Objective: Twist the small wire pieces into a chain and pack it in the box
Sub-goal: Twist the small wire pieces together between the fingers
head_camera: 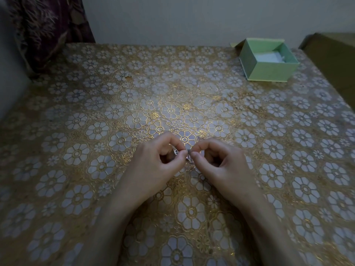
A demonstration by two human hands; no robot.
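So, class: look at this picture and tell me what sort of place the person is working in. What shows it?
Probably a room in a home, not a workshop. The table wears a gold floral cover, a dark patterned curtain hangs by a plain wall, and a small green box stands open at the far right.

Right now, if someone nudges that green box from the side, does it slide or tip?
Probably slides: the green box sits low and wide on the flat tablecloth. It likely feels light, since it looks like thin card and holds only a pale liner. Its open top may let the walls flex under a firm grip.
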